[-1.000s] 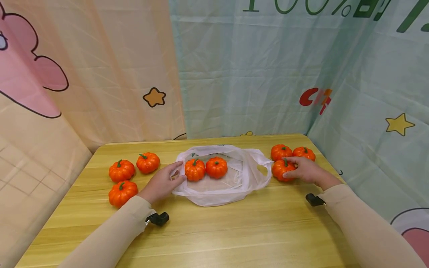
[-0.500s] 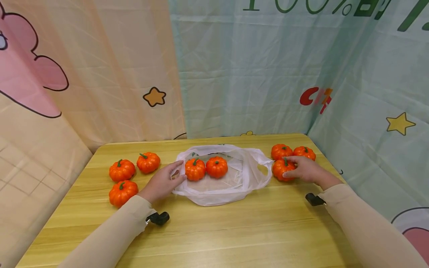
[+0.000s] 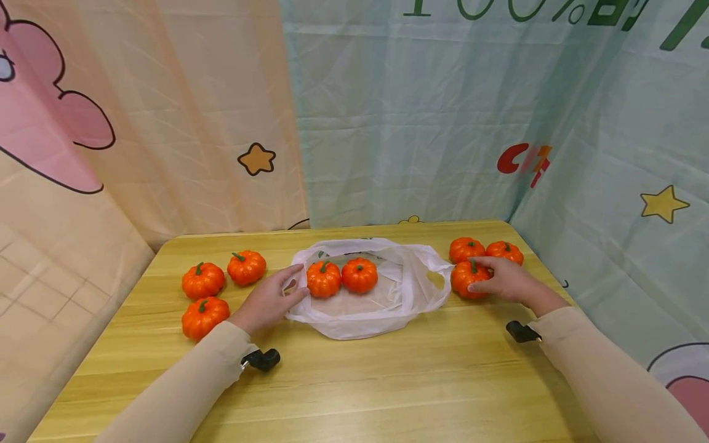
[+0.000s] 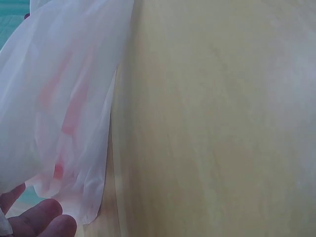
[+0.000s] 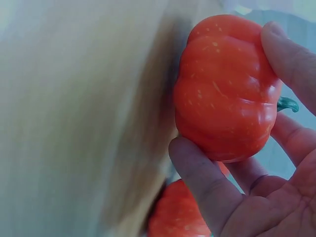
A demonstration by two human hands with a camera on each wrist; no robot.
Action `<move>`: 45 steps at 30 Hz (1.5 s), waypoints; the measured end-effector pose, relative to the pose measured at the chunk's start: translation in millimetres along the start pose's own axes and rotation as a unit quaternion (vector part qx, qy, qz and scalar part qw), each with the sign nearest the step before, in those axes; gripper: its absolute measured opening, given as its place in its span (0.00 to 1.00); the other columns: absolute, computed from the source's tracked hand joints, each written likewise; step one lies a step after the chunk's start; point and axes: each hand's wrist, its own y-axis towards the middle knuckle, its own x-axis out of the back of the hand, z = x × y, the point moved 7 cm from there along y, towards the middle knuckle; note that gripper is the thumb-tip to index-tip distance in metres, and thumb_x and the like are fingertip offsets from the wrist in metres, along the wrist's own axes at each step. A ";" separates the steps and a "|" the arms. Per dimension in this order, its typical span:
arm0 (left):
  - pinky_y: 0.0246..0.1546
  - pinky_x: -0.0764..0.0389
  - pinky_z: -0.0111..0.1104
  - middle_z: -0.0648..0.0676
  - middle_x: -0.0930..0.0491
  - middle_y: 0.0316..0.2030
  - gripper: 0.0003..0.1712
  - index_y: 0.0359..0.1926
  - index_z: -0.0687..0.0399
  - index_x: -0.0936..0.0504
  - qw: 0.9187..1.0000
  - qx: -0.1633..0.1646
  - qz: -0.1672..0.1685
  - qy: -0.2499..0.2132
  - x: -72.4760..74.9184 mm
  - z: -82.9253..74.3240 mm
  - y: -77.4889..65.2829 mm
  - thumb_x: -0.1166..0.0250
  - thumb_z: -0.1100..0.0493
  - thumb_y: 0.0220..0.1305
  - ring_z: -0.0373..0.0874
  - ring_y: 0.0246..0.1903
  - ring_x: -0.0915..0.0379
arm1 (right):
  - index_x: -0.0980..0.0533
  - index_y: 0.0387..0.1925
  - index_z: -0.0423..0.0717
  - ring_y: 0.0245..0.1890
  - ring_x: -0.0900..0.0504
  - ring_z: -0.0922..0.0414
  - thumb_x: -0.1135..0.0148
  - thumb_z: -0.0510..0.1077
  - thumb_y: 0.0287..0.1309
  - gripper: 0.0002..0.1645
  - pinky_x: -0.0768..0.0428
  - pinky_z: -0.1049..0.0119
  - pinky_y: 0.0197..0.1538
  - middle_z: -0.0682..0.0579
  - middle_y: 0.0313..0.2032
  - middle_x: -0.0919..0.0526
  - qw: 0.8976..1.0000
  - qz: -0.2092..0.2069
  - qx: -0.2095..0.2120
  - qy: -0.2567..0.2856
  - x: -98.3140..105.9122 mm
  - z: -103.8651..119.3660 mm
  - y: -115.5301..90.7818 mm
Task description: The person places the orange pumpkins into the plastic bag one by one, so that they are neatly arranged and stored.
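A white plastic bag lies with its mouth spread on the wooden table, and two small orange pumpkins, one on the left and one on the right, sit in it. My left hand holds the bag's left edge; in the left wrist view its fingertips show at the bag's lower corner. To the bag's right, my right hand grips a small pumpkin with a green stem. The right wrist view shows thumb and fingers around this pumpkin. The left hand's far fingers are partly hidden.
Two more pumpkins, one behind and one at the right, stand close to the gripped one. Left of the bag are three others: upper, middle and front. Printed curtains hang behind the table.
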 end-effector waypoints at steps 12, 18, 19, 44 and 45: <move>0.72 0.27 0.54 0.64 0.35 0.78 0.39 0.79 0.57 0.35 1.000 -0.003 0.001 0.003 0.7 -1.8 1.3 0.34 0.49 0.75 0.61 0.70 0.26 | 0.36 0.77 0.33 0.58 0.22 0.36 0.27 0.57 0.65 0.51 0.18 0.44 0.59 0.27 0.66 0.25 0.998 -0.052 0.017 0.022 32.2 23.0 -4.7; 0.72 0.27 0.54 0.64 0.35 0.78 0.39 0.80 0.56 0.35 1.000 0.002 0.002 0.003 1.0 -2.4 0.9 0.34 0.49 0.75 0.61 0.70 0.26 | 0.38 0.78 0.34 0.57 0.20 0.34 0.27 0.55 0.66 0.50 0.14 0.56 0.50 0.27 0.69 0.29 0.995 -0.076 0.029 0.049 49.0 45.2 -6.0; 0.72 0.27 0.54 0.64 0.35 0.78 0.39 0.80 0.56 0.35 1.000 0.003 0.002 0.003 1.0 -2.7 0.8 0.34 0.49 0.75 0.61 0.70 0.26 | 0.38 0.78 0.35 0.57 0.20 0.33 0.27 0.55 0.66 0.50 0.13 0.55 0.50 0.27 0.69 0.30 0.995 -0.080 0.032 0.053 51.8 50.3 -6.2; 0.72 0.28 0.54 0.64 0.35 0.78 0.39 0.79 0.57 0.35 1.000 0.003 0.006 -0.001 -0.6 -5.2 0.2 0.34 0.50 0.75 0.62 0.70 0.26 | 0.35 0.79 0.48 0.61 0.26 0.40 0.24 0.50 0.63 0.47 0.19 0.43 0.63 0.38 0.67 0.29 0.992 -0.059 0.097 0.045 27.0 175.9 7.2; 0.72 0.28 0.54 0.64 0.35 0.78 0.39 0.79 0.57 0.35 1.000 0.003 0.006 -0.001 -0.7 -5.2 0.1 0.34 0.50 0.75 0.62 0.70 0.26 | 0.34 0.79 0.48 0.60 0.25 0.40 0.24 0.50 0.63 0.47 0.19 0.44 0.62 0.38 0.66 0.28 0.992 -0.054 0.101 0.043 22.1 178.9 8.9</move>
